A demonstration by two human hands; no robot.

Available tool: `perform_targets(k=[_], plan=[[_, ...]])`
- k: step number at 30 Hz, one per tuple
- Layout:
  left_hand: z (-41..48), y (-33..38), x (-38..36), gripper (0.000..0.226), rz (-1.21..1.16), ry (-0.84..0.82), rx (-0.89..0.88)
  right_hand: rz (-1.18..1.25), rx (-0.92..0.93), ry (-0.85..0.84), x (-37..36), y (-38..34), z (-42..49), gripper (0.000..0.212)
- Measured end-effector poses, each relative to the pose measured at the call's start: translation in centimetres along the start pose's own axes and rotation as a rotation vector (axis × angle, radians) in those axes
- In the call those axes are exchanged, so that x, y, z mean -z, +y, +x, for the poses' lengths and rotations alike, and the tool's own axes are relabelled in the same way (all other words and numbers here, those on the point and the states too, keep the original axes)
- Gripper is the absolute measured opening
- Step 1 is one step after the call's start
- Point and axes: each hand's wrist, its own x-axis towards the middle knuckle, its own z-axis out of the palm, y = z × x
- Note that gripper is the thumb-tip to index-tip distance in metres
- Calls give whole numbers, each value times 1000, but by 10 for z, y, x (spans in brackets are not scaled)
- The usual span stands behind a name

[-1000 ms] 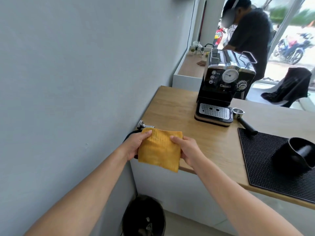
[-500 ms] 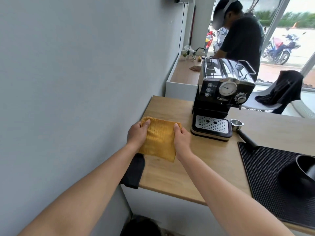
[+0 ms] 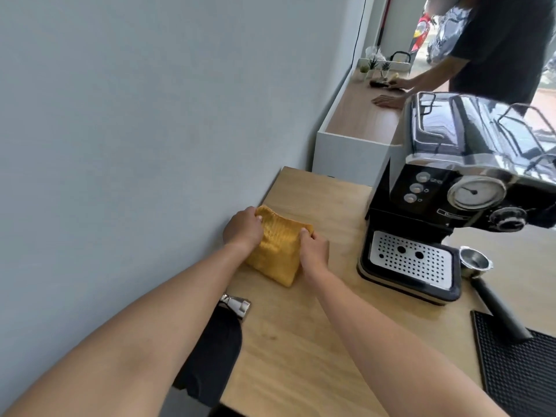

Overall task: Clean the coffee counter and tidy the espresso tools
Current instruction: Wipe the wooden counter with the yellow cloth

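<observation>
Head view of a light wooden counter (image 3: 304,341) set against a grey wall (image 3: 150,115). A folded mustard-yellow woven cloth (image 3: 275,251) lies on the counter close to the wall, held between both hands. The left hand (image 3: 243,228) grips the cloth's far left corner, fingers curled over its edge; the right hand (image 3: 314,251) pinches the right edge, thumb on top. The cloth's near lower corner rests on the wood.

To the right, well apart from the cloth, stands a black and chrome espresso machine (image 3: 457,206) with a round pressure gauge (image 3: 475,192) and a perforated steel drip tray (image 3: 410,260). Just beside the tray lies a steel portafilter with a black handle (image 3: 487,284), its handle end reaching onto a black ribbed rubber mat (image 3: 520,368) at the counter's right edge.

Near the counter's left edge, beneath the left forearm, a small silver metal fitting (image 3: 236,303) sits at the top of a black cloth-like item (image 3: 213,356) that hangs over the edge; what this item is cannot be told.

Behind the machine, a second person in a dark shirt (image 3: 496,46) rests both hands on a lower wooden shelf (image 3: 361,115) bearing small potted plants (image 3: 374,66).
</observation>
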Motion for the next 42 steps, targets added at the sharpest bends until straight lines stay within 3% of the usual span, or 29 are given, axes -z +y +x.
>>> perform_targets(k=[9,15,20,23,28,36,38,42], plan=[[53,7,-26,30,121,-3,-28,-335,234,-8,0,-7,59,12],[68,13,-38,31,88,35,-60,-540,333,19,0,-11,83,28],[55,12,-52,43,121,167,-377,-707,555,30,-3,-1,78,43],[49,3,-63,43,137,31,-446,-839,638,-109,-5,10,76,44],[46,-22,-77,54,383,-158,-407,-1123,585,-296,-9,26,80,54],[42,-11,-66,57,465,-247,-364,-1188,557,-339,-8,23,80,55],[42,-1,-57,57,428,-265,-354,-1187,524,-377,-5,15,82,55],[18,5,-29,42,111,-96,-308,-1077,509,-346,1,-8,64,47]])
